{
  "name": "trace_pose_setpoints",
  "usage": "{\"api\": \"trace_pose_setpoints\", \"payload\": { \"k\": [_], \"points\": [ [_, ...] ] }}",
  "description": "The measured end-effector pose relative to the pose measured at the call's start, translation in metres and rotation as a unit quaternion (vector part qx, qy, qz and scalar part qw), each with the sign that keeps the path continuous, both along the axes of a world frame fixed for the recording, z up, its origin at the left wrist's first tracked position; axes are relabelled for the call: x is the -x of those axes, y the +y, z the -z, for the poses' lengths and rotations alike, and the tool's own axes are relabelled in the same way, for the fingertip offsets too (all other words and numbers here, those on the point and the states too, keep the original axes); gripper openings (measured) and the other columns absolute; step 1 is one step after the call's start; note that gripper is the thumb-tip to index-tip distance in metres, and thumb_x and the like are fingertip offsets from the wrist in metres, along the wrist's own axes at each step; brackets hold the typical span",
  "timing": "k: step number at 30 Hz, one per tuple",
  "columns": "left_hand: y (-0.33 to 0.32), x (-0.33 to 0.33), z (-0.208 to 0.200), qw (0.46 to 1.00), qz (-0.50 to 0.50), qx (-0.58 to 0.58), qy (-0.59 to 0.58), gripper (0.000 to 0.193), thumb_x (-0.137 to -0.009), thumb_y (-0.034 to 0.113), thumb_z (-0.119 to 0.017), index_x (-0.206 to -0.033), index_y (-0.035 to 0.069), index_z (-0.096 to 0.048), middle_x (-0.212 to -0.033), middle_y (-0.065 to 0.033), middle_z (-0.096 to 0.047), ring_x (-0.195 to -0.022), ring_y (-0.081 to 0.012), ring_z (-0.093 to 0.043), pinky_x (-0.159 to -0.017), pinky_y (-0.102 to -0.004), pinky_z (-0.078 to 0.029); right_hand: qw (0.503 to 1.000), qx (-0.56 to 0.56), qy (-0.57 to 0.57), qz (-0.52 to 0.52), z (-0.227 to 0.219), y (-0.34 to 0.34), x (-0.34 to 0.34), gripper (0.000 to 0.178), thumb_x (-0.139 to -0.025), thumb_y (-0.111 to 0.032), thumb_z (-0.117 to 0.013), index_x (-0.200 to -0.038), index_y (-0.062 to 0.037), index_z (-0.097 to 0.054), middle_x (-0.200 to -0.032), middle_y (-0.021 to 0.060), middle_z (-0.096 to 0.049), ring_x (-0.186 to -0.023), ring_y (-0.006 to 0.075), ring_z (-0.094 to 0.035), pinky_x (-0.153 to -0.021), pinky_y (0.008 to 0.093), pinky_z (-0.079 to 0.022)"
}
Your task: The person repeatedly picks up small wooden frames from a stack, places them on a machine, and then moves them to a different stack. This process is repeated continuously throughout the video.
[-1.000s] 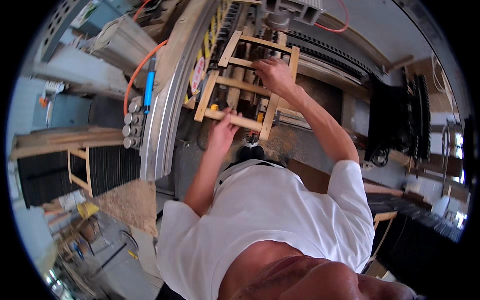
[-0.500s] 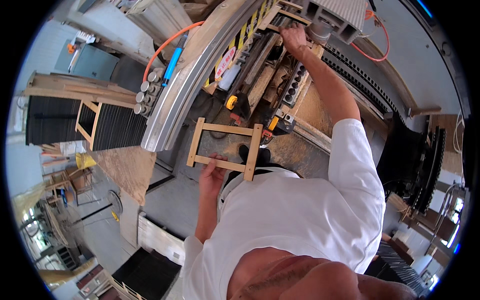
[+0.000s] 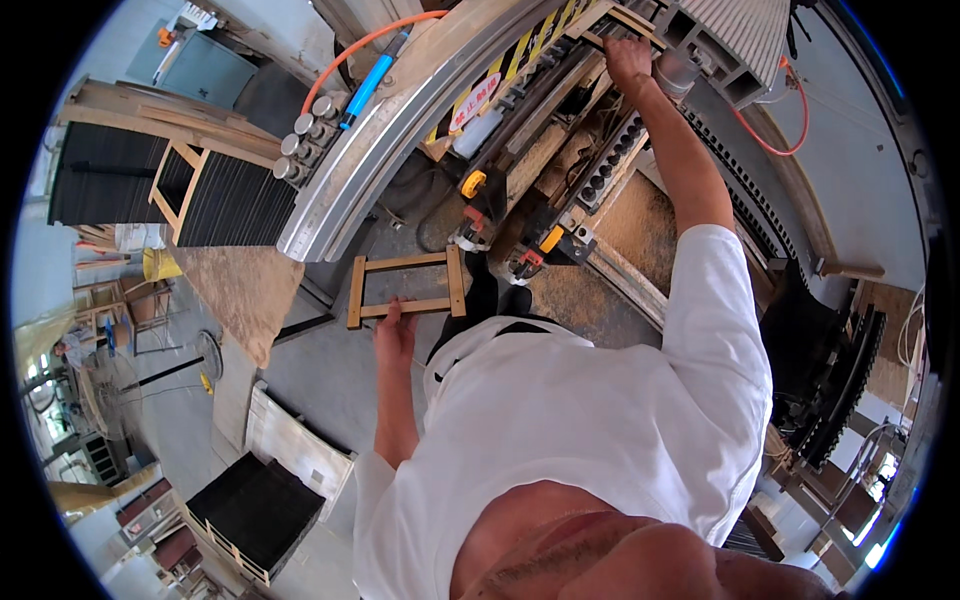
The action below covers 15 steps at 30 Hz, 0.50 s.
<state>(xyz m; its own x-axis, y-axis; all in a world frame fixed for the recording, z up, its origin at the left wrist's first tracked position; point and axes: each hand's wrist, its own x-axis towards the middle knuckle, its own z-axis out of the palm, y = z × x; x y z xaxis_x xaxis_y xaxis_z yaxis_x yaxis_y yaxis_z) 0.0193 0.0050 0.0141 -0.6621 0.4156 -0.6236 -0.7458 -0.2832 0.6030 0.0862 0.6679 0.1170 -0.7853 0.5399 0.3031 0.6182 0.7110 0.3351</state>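
Observation:
My left hand (image 3: 395, 335) grips the near rail of a small rectangular wooden frame (image 3: 456, 282), its fingers closed on the rail. The frame is held out to the left of my waist, above the floor and beside the machine's near end. Its two side bars run past the rails, and the middle is open. My right arm reaches far forward over the machine. There my right hand (image 3: 628, 65) is closed on the near bar of a second wooden frame (image 3: 637, 22), which lies at the machine's far end beside a metal cylinder. Its fingertips are partly hidden.
The machine (image 3: 600, 170) has long rails, yellow knobs and sawdust on its bed. A curved metal beam (image 3: 400, 130) with a blue air gun (image 3: 370, 90) arches along its left. Black slatted stacks (image 3: 235, 200) stand left, and a black-topped stack (image 3: 255, 510) at lower left.
The frame in my left hand has moved left, away from the machine's near end. My right hand stays on the far frame. The whole view has shifted slightly.

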Motion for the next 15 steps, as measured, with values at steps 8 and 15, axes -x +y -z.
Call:
{"api": "trace_pose_setpoints", "payload": {
  "k": [8, 15],
  "points": [
    [-0.005, 0.0, -0.012, 0.981, 0.037, 0.158, 0.106, 0.043, -0.09, 0.016, -0.066, -0.127, 0.001, -0.05, -0.11, -0.008, -0.065, -0.102, -0.0189, -0.063, -0.087, -0.0344, -0.051, 0.999, 0.036, 0.016, 0.015, 0.001, 0.006, 0.001, 0.028, -0.085, -0.008, -0.051, -0.107, -0.0176, -0.066, -0.084, 0.0137, -0.07, -0.093, 0.0327, -0.063, -0.083, 0.049, -0.042],
    [-0.04, 0.023, -0.076, 0.927, 0.054, 0.187, 0.321, 0.028, -0.093, 0.014, -0.062, -0.117, 0.001, -0.055, -0.103, -0.0076, -0.067, -0.093, -0.0166, -0.063, -0.077, -0.0302, -0.053, 0.999, 0.041, 0.023, 0.02, 0.0, 0.003, 0.001, 0.029, -0.086, -0.009, -0.05, -0.11, -0.0167, -0.064, -0.092, 0.0139, -0.069, -0.097, 0.0331, -0.063, -0.088, 0.0508, -0.042]
  ]
}}
